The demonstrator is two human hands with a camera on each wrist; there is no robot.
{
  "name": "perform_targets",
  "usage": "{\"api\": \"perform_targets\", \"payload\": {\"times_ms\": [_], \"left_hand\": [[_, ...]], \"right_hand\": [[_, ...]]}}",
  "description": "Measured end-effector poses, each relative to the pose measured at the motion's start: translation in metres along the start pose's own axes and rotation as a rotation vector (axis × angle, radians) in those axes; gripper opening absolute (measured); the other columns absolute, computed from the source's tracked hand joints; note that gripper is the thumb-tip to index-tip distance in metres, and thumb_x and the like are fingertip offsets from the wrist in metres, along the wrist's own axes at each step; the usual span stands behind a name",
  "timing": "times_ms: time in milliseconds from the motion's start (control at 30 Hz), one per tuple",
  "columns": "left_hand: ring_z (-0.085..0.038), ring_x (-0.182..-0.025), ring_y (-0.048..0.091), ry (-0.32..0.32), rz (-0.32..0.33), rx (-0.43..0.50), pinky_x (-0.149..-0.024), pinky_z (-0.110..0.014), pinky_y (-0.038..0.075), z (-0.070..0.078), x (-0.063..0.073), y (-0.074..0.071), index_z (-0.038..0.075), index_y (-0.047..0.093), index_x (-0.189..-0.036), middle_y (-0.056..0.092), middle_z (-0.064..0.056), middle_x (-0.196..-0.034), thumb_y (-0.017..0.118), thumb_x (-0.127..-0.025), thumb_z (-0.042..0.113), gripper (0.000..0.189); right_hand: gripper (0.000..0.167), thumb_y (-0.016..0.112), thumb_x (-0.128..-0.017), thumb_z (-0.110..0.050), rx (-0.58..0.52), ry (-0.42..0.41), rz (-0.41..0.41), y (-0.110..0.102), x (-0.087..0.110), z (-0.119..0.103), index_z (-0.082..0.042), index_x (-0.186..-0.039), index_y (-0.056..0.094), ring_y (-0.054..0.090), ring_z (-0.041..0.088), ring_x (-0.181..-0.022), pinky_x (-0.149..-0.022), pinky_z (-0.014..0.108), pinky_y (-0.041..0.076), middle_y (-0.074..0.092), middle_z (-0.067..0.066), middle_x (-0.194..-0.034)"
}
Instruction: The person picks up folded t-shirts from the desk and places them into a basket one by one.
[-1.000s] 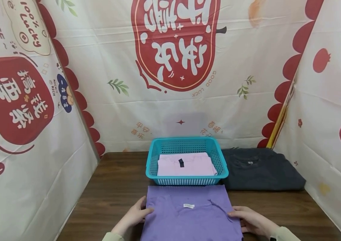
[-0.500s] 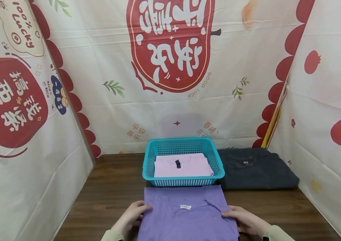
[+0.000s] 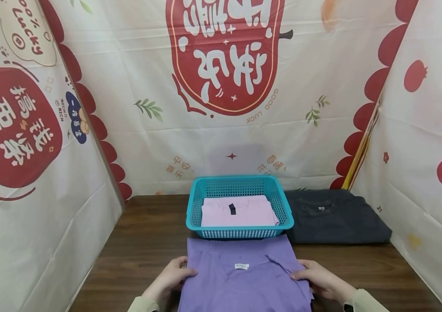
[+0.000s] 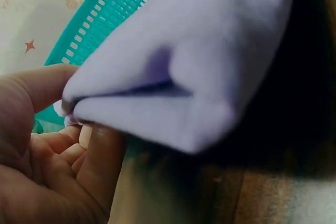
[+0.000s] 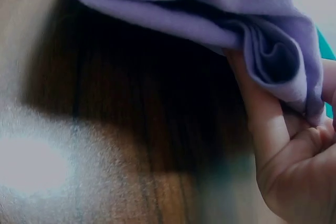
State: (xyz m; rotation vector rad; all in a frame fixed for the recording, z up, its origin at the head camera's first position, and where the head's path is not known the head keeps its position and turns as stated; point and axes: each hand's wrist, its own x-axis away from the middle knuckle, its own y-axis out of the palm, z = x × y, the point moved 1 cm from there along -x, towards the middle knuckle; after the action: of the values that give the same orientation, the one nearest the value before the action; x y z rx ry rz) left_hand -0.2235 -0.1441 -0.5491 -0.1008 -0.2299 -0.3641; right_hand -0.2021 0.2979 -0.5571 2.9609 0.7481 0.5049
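Observation:
A folded purple shirt with a white neck label lies in front of the basket in the head view, its near part cut off by the frame. My left hand grips its left edge, thumb on top and fingers beneath, as the left wrist view shows around the folded layers. At the opposite edge my right hand pinches the shirt the same way. In the right wrist view, fingers support a rolled fold of the cloth from below, with dark shadow under it.
A teal plastic basket holding a folded pink shirt stands just behind the purple shirt. To its right lies a folded dark grey shirt. Printed white cloth walls off the back and both sides of the wooden table.
The head view has shifted slightly. Both hands keep their hold on the purple shirt's sides, and the right hand's fingers sit a little further round its edge. The basket stays in place.

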Motion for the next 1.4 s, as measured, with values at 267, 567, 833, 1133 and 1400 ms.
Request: {"api": "perform_targets", "payload": {"times_ms": [267,567,833,1133,1400], "left_hand": [[-0.017,-0.069,0.066,0.038,-0.007,0.004,-0.060,-0.035,0.057,0.017,0.010,-0.001,-0.010,0.053,-0.121,0.069,-0.005,-0.082,0.068,-0.083,0.007,0.045],[-0.016,-0.065,0.065,0.067,-0.034,-0.047,-0.055,-0.032,0.055,0.035,0.028,-0.004,-0.008,0.052,-0.124,0.069,-0.006,-0.081,0.067,-0.086,0.010,0.045],[-0.012,-0.061,0.061,0.071,-0.046,-0.054,-0.051,-0.027,0.052,0.052,0.044,-0.007,-0.006,0.053,-0.123,0.063,-0.003,-0.072,0.070,-0.086,0.013,0.044],[-0.022,-0.069,0.068,0.142,-0.088,-0.058,-0.056,-0.032,0.056,0.076,0.055,-0.012,-0.008,0.050,-0.125,0.066,-0.008,-0.078,0.067,-0.089,0.012,0.044],[-0.022,-0.073,0.068,0.180,-0.063,-0.072,-0.061,-0.034,0.057,0.096,0.046,-0.018,-0.010,0.047,-0.127,0.067,-0.010,-0.082,0.068,-0.089,0.011,0.048]], "right_hand": [[0.043,0.056,-0.094,-0.009,0.042,-0.015,-0.023,0.007,0.010,-0.016,0.010,-0.132,0.047,0.062,0.014,-0.079,-0.063,0.028,0.053,0.066,0.009,-0.104],[0.040,0.053,-0.096,-0.006,0.014,-0.066,-0.064,0.015,0.026,-0.030,0.008,-0.133,0.048,0.064,0.016,-0.079,-0.063,0.030,0.055,0.067,0.012,-0.101],[0.055,0.054,-0.096,-0.007,0.031,-0.077,-0.053,0.025,0.039,-0.052,0.014,-0.141,0.032,0.064,0.027,-0.096,-0.077,0.043,0.056,0.063,0.015,-0.114],[0.061,0.053,-0.097,-0.007,0.027,-0.111,-0.071,0.028,0.052,-0.074,0.013,-0.145,0.022,0.060,0.032,-0.106,-0.083,0.048,0.053,0.060,0.016,-0.123],[0.068,0.053,-0.097,-0.008,0.098,-0.135,-0.045,0.023,0.048,-0.100,0.011,-0.148,0.014,0.062,0.032,-0.104,-0.081,0.047,0.054,0.059,0.017,-0.124]]}}
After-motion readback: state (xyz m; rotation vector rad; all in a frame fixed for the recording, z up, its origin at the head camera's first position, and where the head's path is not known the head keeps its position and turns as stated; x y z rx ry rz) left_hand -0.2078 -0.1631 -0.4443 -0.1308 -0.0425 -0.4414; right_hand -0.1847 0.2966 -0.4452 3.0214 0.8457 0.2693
